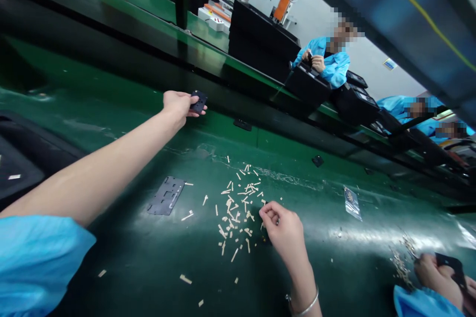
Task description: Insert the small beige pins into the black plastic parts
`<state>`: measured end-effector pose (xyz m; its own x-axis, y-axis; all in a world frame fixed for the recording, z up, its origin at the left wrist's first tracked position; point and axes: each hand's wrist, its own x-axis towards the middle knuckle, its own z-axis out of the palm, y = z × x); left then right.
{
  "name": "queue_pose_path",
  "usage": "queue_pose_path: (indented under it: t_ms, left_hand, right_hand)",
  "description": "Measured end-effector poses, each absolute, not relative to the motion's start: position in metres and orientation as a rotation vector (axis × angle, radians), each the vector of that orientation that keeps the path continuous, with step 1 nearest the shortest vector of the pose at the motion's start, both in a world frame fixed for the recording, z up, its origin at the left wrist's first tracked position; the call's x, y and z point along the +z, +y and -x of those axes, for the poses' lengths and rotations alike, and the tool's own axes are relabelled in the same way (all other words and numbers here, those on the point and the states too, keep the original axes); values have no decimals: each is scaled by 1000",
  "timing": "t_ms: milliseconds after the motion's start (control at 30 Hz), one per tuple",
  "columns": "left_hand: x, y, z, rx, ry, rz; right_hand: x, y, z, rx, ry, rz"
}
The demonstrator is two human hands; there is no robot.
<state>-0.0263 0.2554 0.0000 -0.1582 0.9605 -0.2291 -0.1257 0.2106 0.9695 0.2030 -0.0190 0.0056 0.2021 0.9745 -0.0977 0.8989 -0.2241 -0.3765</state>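
Black rectangular part sits pinched between the thumb and fingers of the left hand, held out above a glossy green assembly-line surface. It looks light and stiff, so a firm grip on its edges should hold it without bending, though its smooth face may offer little friction. The right hand, with a metal bangle at its wrist, is curled low at the edge of a scatter of pale thin strips. Its fingertips are drawn close together, but whether they hold a strip cannot be told from this view. The strips look very light and easily nudged out of place, probably best taken singly with a fingertip pinch.

A flat dark perforated plate lies left of the scatter, and a small black piece lies beyond it. A clear plastic bag rests to the right. At the lower right corner, a co-worker's hand holds a dark item beside another small pile of strips.
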Motion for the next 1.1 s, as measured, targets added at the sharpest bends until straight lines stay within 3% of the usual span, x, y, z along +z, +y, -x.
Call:
queue_pose_path:
  t_ms: [200, 333, 600, 833, 1000, 1100]
  left_hand:
    - [-15, 258, 44, 1441, 1627, -1139]
    - [-23, 221, 46, 1531, 1584, -1565]
    - [-13, 80, 18, 984, 894, -1620]
    - [-23, 29, 3, 321, 542, -1081]
    - [-21, 25, 1, 375, 505, -870]
    - [-23, 25, 0, 502, 525, -922]
  right_hand:
    - [15, -25, -205, 541, -2175, 2190]
    - [14, -32, -199, 414, -2298, 2245]
    - [14, -31, -190, 404, -2273, 2209]
    - [8, -31, -168, 386, -1931, 1584]
    - [0, -34, -157, 382, -2064, 1323]
    - [1, -32, -158, 395, -2021, 1408]
